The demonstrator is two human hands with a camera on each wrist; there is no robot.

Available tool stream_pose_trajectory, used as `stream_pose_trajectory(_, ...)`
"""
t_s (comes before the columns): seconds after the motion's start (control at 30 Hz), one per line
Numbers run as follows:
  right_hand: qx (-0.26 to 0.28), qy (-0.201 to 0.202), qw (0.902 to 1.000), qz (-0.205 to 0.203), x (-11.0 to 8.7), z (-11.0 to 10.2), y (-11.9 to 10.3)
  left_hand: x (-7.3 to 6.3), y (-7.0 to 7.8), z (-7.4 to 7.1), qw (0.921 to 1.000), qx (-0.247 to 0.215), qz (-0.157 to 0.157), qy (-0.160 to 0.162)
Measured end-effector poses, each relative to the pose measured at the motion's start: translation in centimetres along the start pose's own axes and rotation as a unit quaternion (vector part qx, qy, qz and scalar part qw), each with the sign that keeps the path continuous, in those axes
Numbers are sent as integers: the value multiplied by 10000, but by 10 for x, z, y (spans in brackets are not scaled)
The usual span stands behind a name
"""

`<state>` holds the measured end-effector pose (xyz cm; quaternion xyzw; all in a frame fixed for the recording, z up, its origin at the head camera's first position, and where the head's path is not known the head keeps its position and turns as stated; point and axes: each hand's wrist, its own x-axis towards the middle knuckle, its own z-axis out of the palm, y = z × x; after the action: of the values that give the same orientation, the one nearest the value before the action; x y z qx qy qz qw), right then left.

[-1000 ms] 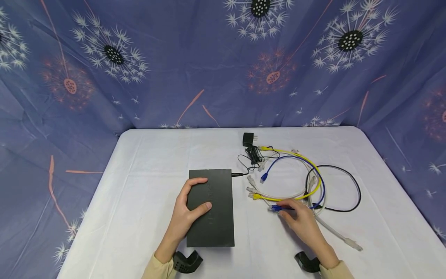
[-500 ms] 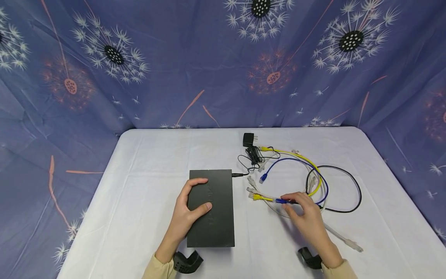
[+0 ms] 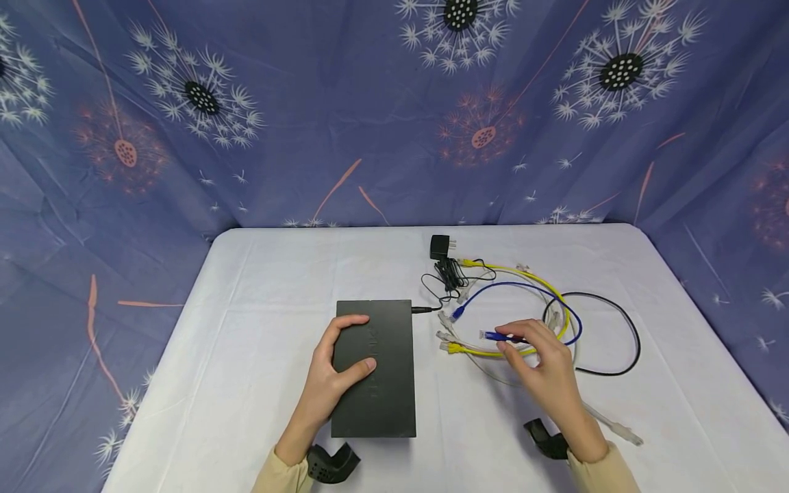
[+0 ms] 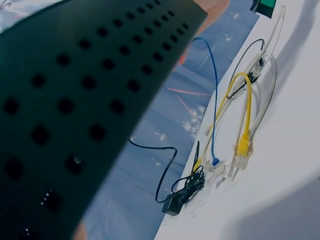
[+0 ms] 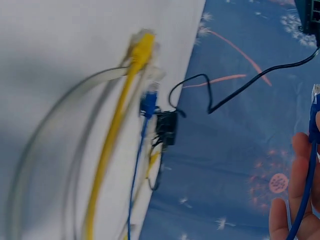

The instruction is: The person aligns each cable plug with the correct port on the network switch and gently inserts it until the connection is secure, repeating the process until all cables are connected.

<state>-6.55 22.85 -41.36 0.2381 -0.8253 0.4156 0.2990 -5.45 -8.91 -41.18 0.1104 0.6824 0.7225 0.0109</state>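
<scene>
In the head view my left hand (image 3: 335, 363) grips a black network switch (image 3: 385, 356) by its left side. The thumb and one finger lie over its top, and the other fingers are hidden. A perforated face of the switch fills much of the left wrist view. My right hand (image 3: 542, 363) pinches a blue Ethernet cable (image 5: 303, 192) just behind its clear plug (image 5: 316, 95), which points toward the switch. The cable's other plug (image 3: 457, 313) lies to the right of the switch. A thin black power lead (image 3: 422, 309) is plugged into the switch's far right side.
Yellow (image 3: 456, 348) and grey Ethernet cables (image 3: 622, 431) lie coiled on the white table (image 3: 246, 356) around and under my right hand. A black cable (image 3: 637, 342) loops farther right. A power adapter (image 3: 440, 246) with bundled lead sits near the back edge, before a patterned cloth (image 3: 308, 103).
My right hand has raised the blue cable's plug from beside the yellow plug and moved it farther back. The cable's other end has shifted slightly left. My left hand and the switch stay nearly still.
</scene>
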Motion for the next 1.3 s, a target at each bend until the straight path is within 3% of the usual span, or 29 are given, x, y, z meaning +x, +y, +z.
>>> stream_pose_trajectory(0.23,107,188,9994,-254,18,0,-17,0,0,1,10000,33,18,-11)
stream_pose_trajectory(0.5,66,298,9984,-467,26,0,-14,0,1,1,10000,17,26,-28)
stream_pose_trajectory(0.7,126,257,9981,-545,32,3,-20,0,4,2,10000,-4,35,-77)
stream_pose_trajectory(0.93,274,214,9952,-919,40,15,-26,1,8,2,9999,-19,32,-112)
stream_pose_trajectory(1.3,662,-97,9899,-1247,47,30,-36,1,12,4,9999,-55,21,-144)
